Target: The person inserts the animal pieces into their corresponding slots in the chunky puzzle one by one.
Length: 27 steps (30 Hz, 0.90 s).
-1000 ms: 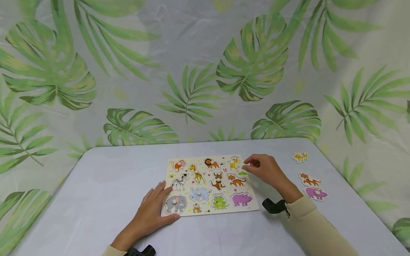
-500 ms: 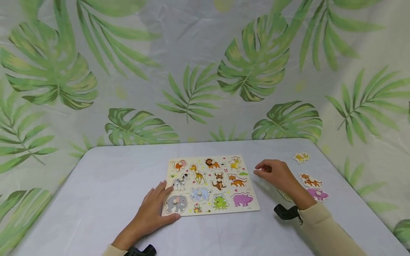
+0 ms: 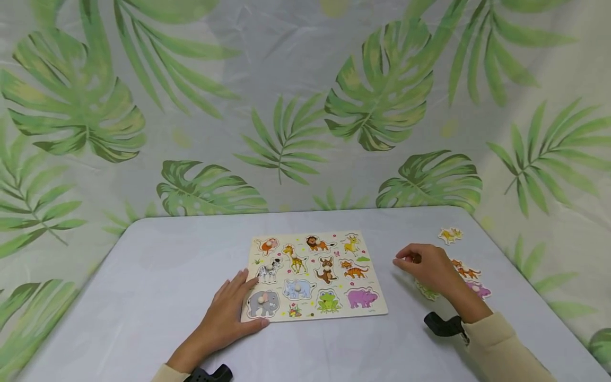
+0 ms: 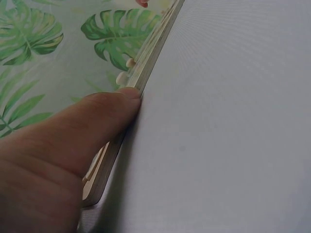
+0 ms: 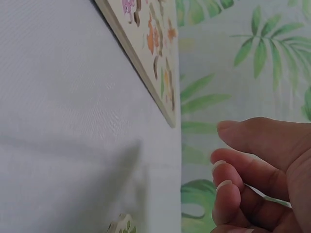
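A wooden animal puzzle board [image 3: 305, 313] lies flat on the table. My left hand [image 3: 229, 310] rests on its front left corner, fingers on the left side and thumb at the front edge; in the left wrist view that thumb [image 4: 114, 109] touches the board's rim. The elephant piece [image 3: 269, 307] and the rhino piece [image 3: 305, 290] sit in the board, with round knobs. Right of the board my right hand [image 3: 431, 268] hovers, fingers loosely curled and holding nothing. Below it lies a partly hidden green puzzle piece [image 3: 426, 291].
To the right lie a tiger piece [image 3: 465, 269], a purple hippo piece [image 3: 479, 289] partly behind the right wrist, and a yellow horned-animal piece [image 3: 450, 235] near the back. The white table [image 3: 157, 265] ends at a leaf-patterned cloth [image 3: 286, 79].
My right hand has moved right, away from the board's upper right corner, toward the loose pieces. The left hand stays on the board.
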### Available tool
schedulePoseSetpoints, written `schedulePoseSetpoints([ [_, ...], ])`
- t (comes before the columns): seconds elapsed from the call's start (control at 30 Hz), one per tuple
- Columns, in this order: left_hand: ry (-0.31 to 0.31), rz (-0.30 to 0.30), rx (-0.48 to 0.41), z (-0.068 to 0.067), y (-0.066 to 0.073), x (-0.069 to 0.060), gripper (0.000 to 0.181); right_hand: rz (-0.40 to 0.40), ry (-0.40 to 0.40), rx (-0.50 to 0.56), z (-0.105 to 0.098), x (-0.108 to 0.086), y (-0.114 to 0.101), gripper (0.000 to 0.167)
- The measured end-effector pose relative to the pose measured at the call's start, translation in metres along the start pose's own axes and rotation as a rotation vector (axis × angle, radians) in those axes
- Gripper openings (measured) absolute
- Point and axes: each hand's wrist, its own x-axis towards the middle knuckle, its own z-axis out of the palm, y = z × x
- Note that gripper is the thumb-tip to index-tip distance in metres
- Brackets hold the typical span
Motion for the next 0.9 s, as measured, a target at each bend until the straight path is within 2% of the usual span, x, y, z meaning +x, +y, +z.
schedulePoseSetpoints([
  [0.17,-0.001,-0.001,0.003,0.001,0.0,0.0,0.092,0.029,-0.01,-0.007,-0.004,-0.005,0.005,0.014],
  [0.33,-0.003,-0.006,-0.004,0.0,0.0,0.001,0.092,0.022,-0.006,0.011,-0.008,-0.007,0.01,0.015],
  [0.6,0.008,0.005,0.004,0.001,0.0,0.001,0.092,0.06,-0.059,-0.004,-0.017,-0.01,0.019,0.019],
  [0.9,0.003,0.009,0.008,0.002,-0.002,0.001,0.092,0.039,-0.137,-0.004,-0.033,-0.011,0.031,0.021],
])
